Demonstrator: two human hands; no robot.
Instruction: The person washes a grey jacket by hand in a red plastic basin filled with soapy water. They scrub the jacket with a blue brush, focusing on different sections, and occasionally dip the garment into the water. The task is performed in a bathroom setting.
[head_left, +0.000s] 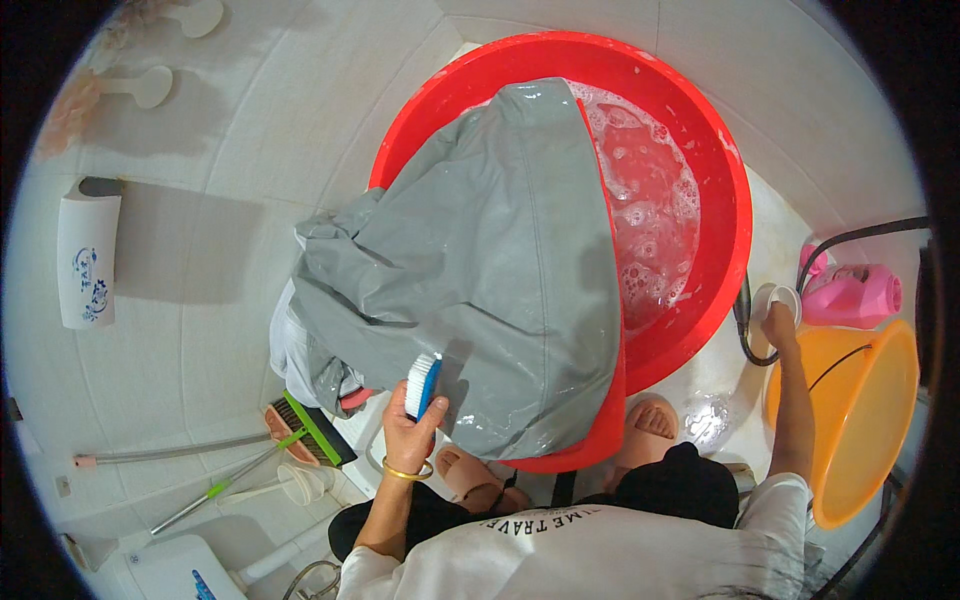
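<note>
My left hand (409, 431) grips a scrub brush (424, 386) with a blue back and white bristles, just over the lower edge of a wet grey cloth (465, 262). This large stitched sheet lies draped over a red basin (739, 225) and spills past its left rim. Sudsy water (645, 202) shows in the basin's uncovered right part. Stretched out to the right, my right hand (780, 330) is at a small white cup (787, 298). Its fingertips are at the cup's mouth, and their hold is hidden.
A pink detergent bottle (847, 296) and an orange bucket (862, 435) stand at right. A black hose (862, 234) curves past the cup. At lower left are a green-edged broom (319, 427) and a toilet tank (169, 570). A white holder (90, 259) hangs on the left wall.
</note>
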